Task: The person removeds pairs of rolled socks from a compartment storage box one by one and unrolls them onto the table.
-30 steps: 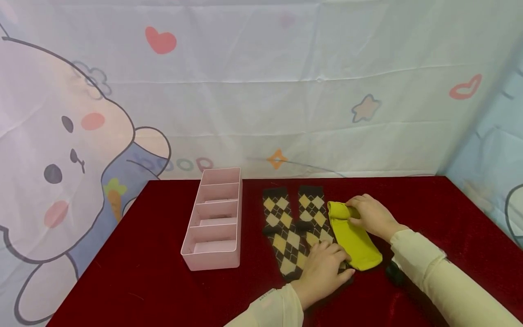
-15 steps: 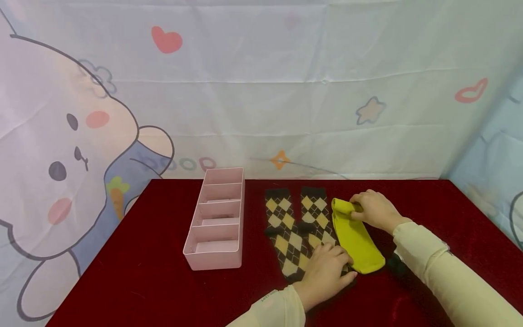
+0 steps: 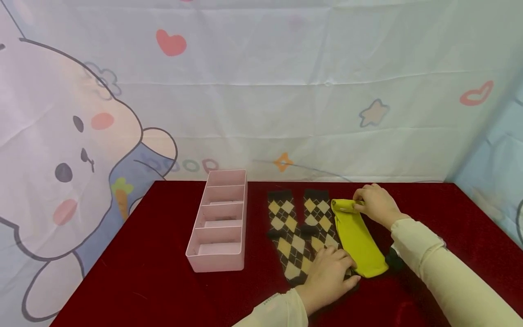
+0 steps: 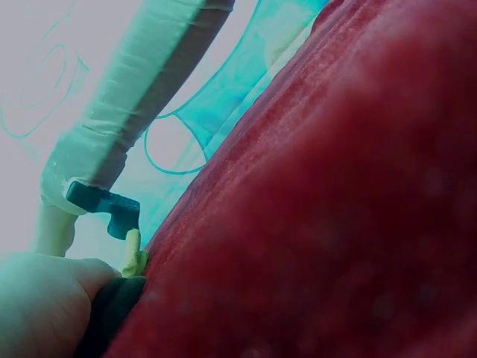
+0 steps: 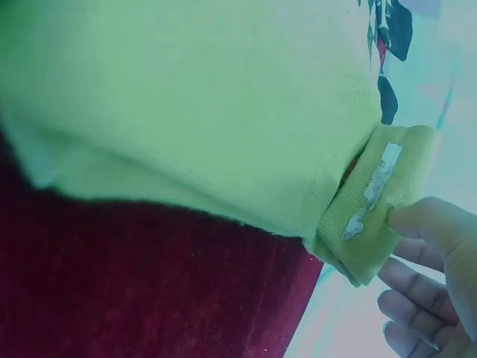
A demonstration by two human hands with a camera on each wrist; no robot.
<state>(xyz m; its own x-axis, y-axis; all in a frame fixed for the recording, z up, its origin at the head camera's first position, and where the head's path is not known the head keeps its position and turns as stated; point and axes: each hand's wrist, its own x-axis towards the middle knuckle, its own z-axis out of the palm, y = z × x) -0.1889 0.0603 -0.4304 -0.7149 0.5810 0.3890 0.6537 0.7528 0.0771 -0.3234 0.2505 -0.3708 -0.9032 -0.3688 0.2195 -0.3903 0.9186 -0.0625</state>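
Observation:
A yellow sock (image 3: 359, 245) lies lengthwise on the red cloth, its cuff end folded over at the far side. My right hand (image 3: 377, 204) pinches that folded cuff (image 5: 376, 201) between thumb and fingers. A whitish strip shows on the cuff in the right wrist view. To the left lie two dark argyle socks (image 3: 284, 218) with yellow and cream diamonds, side by side. My left hand (image 3: 328, 274) rests over the foot of the nearer argyle sock (image 3: 318, 213), fingertips right beside the yellow sock's edge. It hides part of the argyle toe. Dark fabric (image 4: 112, 317) shows under its thumb in the left wrist view.
A pink box (image 3: 216, 262) with several compartments stands left of the socks. Red velvety cloth (image 3: 143, 272) covers the table. A printed fabric backdrop (image 3: 261, 91) hangs behind the table's far edge. A dark device (image 4: 104, 205) sits at the right wrist.
My right hand has moved slightly away from me, drawing the yellow sock's folded cuff with it. The left hand stays in place. The head view has shifted a little.

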